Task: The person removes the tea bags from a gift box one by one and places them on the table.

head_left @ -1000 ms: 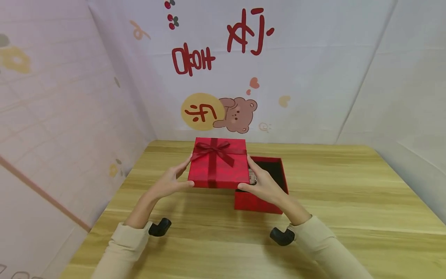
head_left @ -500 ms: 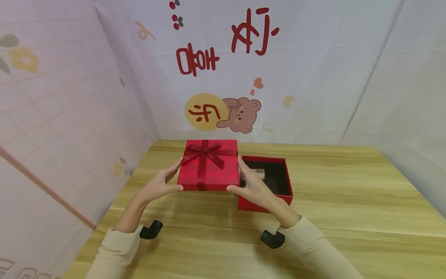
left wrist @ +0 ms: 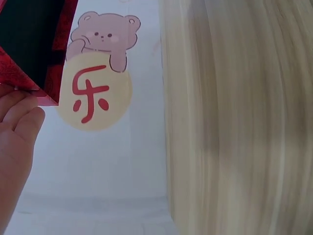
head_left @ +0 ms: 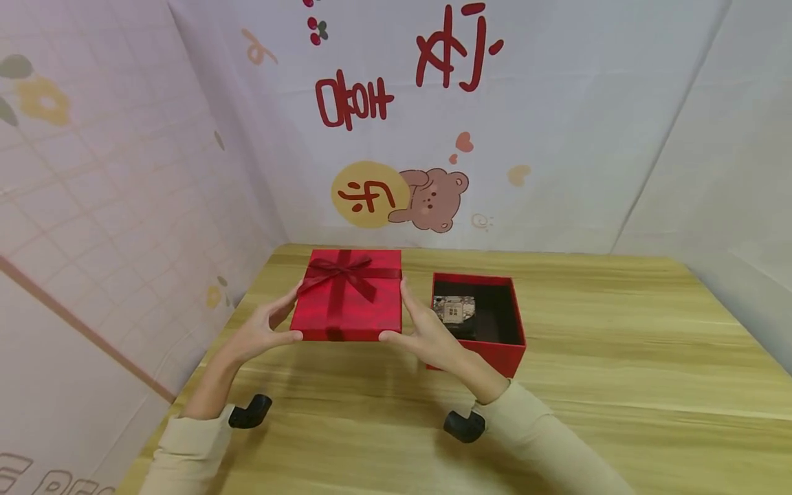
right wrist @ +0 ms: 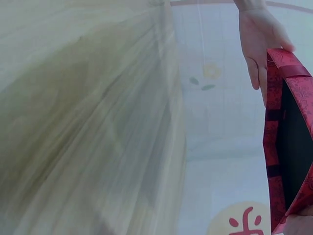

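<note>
Between my two hands is a red box lid (head_left: pixel 312 313) with a dark red ribbon bow on top, held level above the table. My left hand (head_left: pixel 262 333) grips its left edge, thumb at the front corner. On the opposite edge my right hand (head_left: pixel 430 337) holds it the same way. Both wrist views look up at the lid's dark inner side (right wrist: pixel 296 147). Just right of the lid stands the uncovered red box (head_left: pixel 495 354), black inside. A small dark patterned packet (head_left: pixel 454 313) with a pale label sits in its left part, partly behind my right hand.
The wood-grain table (head_left: pixel 619 344) reaches back to a white curtain (head_left: pixel 557 137) printed with a bear and red characters. Another curtain wall (head_left: pixel 124 206) runs along the left. A black bent piece (head_left: pixel 250 412) sits at each sleeve cuff.
Both hands have carried the lid to the left, from overlapping the box to beside it. More of the box's inside and the packet now shows.
</note>
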{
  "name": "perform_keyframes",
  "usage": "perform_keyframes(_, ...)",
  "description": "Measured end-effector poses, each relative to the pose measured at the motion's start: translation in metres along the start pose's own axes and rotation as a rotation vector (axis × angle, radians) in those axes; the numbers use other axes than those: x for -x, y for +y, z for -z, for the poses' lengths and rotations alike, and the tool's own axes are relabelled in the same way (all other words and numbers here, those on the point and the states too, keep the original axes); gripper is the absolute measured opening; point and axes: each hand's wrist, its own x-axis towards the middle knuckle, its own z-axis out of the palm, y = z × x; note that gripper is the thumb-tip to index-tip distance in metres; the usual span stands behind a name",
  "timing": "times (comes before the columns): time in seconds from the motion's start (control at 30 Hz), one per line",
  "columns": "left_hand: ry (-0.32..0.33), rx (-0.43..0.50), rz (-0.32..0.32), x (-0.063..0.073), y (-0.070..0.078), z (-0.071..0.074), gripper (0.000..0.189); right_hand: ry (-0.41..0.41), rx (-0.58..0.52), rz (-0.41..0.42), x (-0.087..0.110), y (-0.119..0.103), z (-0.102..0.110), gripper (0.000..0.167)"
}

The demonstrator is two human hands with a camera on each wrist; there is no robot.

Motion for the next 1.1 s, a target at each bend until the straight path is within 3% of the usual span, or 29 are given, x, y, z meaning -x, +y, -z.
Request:
perform_keyframes(0.17, 0.011, 0.005, -0.005, 0.004, -0.006, 0.004, 0.079, -0.019, -0.027, -0.007, -0.003, 0.002, -0.009, 0.098)
perform_keyframes(0.33, 0.003, 0.004, 0.03, 0.007, -0.013, 0.005, 0.078, -0.03, -0.038, -0.021, -0.004, 0.008, -0.019, 0.099)
perform_keyframes(0.7, -0.06, 0.055, 0.077, 0.014, -0.033, 0.007, 0.078, -0.086, -0.074, -0.066, -0.002, 0.024, -0.041, 0.1)
perform_keyframes(0.9, -0.1, 0.12, 0.119, 0.016, -0.045, 0.005, 0.082, -0.114, -0.08, -0.068, -0.003, 0.034, -0.046, 0.1)
perform_keyframes(1.1, -0.12, 0.117, 0.134, 0.015, -0.06, 0.001, 0.085, -0.162, -0.066, -0.105, -0.003, 0.04, -0.049, 0.099)
